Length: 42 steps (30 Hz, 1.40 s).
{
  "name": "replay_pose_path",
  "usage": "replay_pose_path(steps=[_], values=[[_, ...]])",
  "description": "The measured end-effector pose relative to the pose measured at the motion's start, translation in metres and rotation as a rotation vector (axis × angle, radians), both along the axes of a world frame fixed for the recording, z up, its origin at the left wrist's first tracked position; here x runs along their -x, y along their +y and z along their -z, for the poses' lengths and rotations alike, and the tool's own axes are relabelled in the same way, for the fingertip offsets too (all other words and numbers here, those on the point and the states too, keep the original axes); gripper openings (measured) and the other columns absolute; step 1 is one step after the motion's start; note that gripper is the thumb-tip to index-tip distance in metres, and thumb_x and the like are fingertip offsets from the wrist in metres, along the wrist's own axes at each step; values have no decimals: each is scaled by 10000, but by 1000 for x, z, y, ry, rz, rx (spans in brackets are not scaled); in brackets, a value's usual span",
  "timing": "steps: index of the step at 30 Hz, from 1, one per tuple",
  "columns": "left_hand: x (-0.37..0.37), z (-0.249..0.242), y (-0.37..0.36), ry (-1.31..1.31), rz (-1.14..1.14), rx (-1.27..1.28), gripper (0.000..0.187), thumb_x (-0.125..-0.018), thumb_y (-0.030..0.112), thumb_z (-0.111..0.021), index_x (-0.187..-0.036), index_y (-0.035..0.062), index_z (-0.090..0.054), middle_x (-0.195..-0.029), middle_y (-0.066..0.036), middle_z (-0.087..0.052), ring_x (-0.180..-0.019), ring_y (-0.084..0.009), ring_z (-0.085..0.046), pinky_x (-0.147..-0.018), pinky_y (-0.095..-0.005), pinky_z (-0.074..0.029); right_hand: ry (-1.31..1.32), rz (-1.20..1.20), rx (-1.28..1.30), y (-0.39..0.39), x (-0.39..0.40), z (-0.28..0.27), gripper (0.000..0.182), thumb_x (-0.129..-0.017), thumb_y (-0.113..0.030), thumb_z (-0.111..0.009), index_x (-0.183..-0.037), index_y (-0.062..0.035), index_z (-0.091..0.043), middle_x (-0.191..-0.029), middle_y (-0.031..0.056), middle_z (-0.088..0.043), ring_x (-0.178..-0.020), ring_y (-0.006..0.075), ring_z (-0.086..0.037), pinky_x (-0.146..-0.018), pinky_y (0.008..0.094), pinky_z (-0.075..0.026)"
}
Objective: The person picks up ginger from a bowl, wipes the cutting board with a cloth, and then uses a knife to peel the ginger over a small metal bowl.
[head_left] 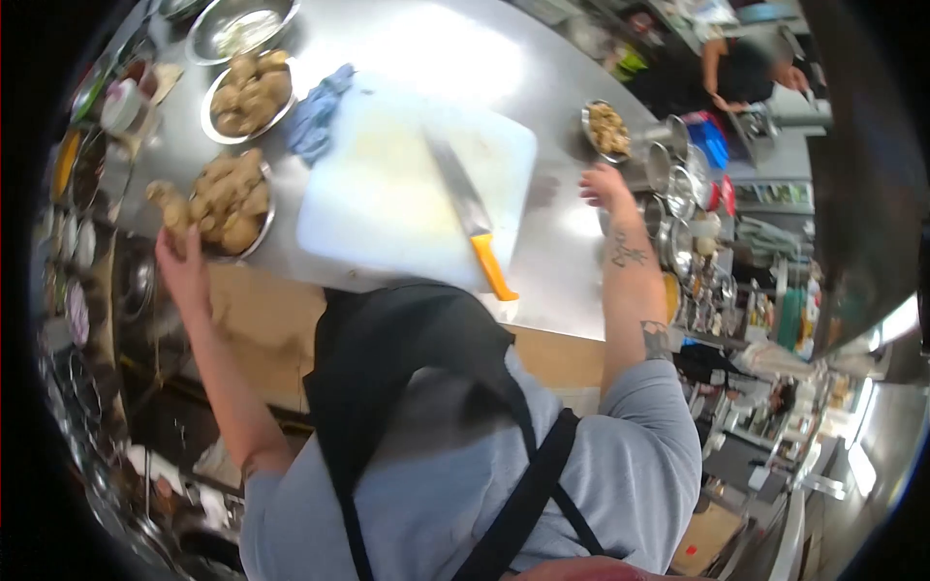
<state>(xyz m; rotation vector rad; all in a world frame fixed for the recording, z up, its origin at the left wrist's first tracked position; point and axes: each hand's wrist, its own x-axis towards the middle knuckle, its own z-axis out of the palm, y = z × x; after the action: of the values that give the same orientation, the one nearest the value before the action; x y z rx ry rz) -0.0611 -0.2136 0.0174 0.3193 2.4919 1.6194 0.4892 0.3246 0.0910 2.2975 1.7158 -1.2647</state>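
My left hand [184,263] grips a knobbly piece of ginger root [169,205] at the left edge of a bowl heaped with ginger [232,198]. My right hand [604,186] is just below a small metal bowl of ginger pieces [608,131], fingers apart and loosely curved, holding nothing that I can see. Between my hands lies a white cutting board [378,184]. A large knife with a yellow handle [494,266] rests on it, blade pointing away from me and handle over the near edge.
A crumpled blue cloth [320,111] lies beside the board. Behind the ginger bowl stand a bowl of brown roots [250,97] and a metal bowl [242,29]. Several metal containers [678,184] line the right side. Another person [741,73] works at the far right.
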Motion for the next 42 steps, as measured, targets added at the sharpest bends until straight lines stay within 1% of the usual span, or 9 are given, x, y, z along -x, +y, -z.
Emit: replay_pose_path(steps=[4, 6, 11, 16, 18, 23, 30, 35, 42], values=[[3, -1, -9, -64, -66, 141, 580, -933, 171, -749, -1403, -39, -480, -1374, -169, -579, -1187, -227, -622, -957, -346, -533, 631, 550, 21, 58, -54, 44, 416, -979, -247, -620, -1281, 17, -510, -1158, 243, -608, -1012, 378, -644, -893, 511, -584], [11, 15, -17, -309, -108, -321, 502, -954, 98, -708, -1382, -34, -481, -1245, -158, -646, -1028, -197, -686, -808, -333, -606, 907, 719, -87, 67, -51, 41, 387, -992, -164, -547, -1311, 49, -492, -1294, 253, -564, -1120, 441, -615, -989, 571, -548], [-28, -26, -8, -407, -100, -615, 587, -960, 88, -705, -1443, 14, -380, -1248, -120, -648, -1046, -171, -666, -852, -322, -580, 1411, 900, 134, 110, -77, 34, 821, -943, -270, -588, -1558, 71, -165, -1609, 258, -272, -1492, 429, -292, -1206, 609, -287], [-51, -34, 1, -240, 179, -559, 606, -948, 19, -680, -1468, 45, -371, -1328, -96, -594, -1155, -182, -591, -971, -334, -514, 1133, 739, 18, 67, -44, 19, 972, -945, -340, -646, -1598, -3, -10, -1660, 227, -165, -1504, 425, -276, -1201, 611, -298], [-53, -45, 1, -68, 262, -210, 536, -910, -9, -684, -1398, 80, -481, -1326, -108, -596, -1155, -218, -587, -988, -346, -497, 963, 624, 8, 49, -33, 22, 1005, -946, -370, -671, -1607, -43, 12, -1663, 218, -151, -1503, 400, -293, -1193, 603, -316], [-49, -57, 14, 409, 357, 175, 444, -835, 5, -719, -1256, 129, -657, -1328, -99, -591, -1179, -321, -557, -1023, -401, -471, 827, 335, 24, 13, -20, 50, 654, -1008, -317, -625, -1551, -72, -353, -1542, 148, -436, -1340, 326, -500, -1026, 507, -481], [-40, -66, 17, 435, 337, 305, 622, -758, 190, -852, -1330, 129, -614, -1403, -111, -545, -1286, -341, -510, -1096, -427, -432, 653, -23, -140, -88, 40, 22, 578, -996, -209, -641, -1496, -12, -428, -1367, 126, -604, -1143, 235, -639, -816, 344, -560], [-39, -88, 24, 480, 348, 284, 645, -759, 257, -862, -1334, 112, -609, -1407, -113, -546, -1288, -354, -507, -1097, -446, -427, 526, -317, -351, -147, 62, 28, 344, -992, -185, -644, -1294, -22, -637, -1080, 31, -713, -889, 115, -654, -726, 254, -506], [0, -143, 97, 389, 399, 63, 492, -840, 308, -789, -1246, 64, -657, -1200, -126, -685, -1138, -325, -636, -1011, -398, -491, 2, -596, -374, -235, 85, 16, 267, -920, -253, -713, -908, 7, -657, -832, 140, -691, -748, 260, -649, -715, 365, -519]])
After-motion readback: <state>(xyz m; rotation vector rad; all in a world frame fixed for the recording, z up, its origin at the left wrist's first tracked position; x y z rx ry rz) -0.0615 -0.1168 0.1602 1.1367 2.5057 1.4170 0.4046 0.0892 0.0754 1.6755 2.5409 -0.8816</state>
